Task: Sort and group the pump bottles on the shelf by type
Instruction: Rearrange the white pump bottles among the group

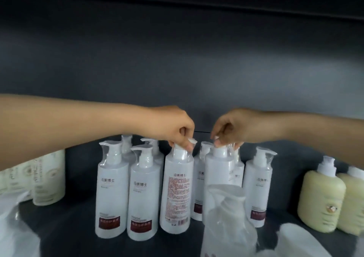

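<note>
Several tall white pump bottles with dark red labels stand grouped on the dark shelf (69, 227). My left hand (177, 128) pinches the plastic-wrapped pump of a white bottle (177, 193) whose back label with a barcode faces me. My right hand (232, 128) pinches the pump top of another white bottle (218, 176) just to its right. Two more white bottles (111, 193) (143, 197) stand to the left, one (257, 189) to the right, and others stand behind.
Pale yellow squat pump bottles (321, 199) stand at the right. Pale green tall bottles (49, 177) stand at the left edge. A blurred clear-wrapped bottle (226, 221) is close in front, low centre-right. A dark back wall rises behind the shelf.
</note>
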`<state>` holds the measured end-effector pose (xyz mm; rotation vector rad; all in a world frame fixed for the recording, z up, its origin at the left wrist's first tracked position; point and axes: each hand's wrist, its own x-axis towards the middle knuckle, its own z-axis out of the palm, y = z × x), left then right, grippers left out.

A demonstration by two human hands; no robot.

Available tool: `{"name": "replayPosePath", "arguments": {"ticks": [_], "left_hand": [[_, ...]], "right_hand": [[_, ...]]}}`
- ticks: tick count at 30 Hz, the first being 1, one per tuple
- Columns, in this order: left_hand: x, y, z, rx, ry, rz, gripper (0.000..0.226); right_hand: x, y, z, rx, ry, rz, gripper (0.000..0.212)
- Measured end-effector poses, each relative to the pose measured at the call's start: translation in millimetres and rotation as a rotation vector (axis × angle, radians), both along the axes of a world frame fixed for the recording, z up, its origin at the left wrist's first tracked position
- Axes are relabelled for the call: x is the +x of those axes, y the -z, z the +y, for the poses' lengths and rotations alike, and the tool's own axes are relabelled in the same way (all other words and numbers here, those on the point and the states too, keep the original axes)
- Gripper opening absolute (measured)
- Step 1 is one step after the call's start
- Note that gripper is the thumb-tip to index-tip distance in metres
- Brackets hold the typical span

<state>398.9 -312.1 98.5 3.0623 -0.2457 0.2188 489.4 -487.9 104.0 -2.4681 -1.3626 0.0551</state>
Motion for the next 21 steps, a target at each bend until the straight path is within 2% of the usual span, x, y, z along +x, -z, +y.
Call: {"name": "replayPosePath", "arguments": {"ticks": [5,9,12,15,21], "left_hand": [[8,24,7,-0.006,0.053,0.028,0.028],[7,24,8,0.009,0.07,0.018,0.027],[5,23,7,0.09,0.058,0.031,0.028],[1,20,4,0.099,0.057,0.014,0.032],[1,22,3,0.029,0.042,0.023,0.036]], "right_hand": [[-5,24,13,-0.03,-0.004,-0.016,0.026],[-5,35,14,0.042,0.023,0.002,0.025],[-5,32,11,-0.002,-0.019,0.107,0.021],[-1,30,6,-0.063,-0.064,0.176,0.026],[-1,33,10,0.029,-0.071,0.211,0.019]]}}
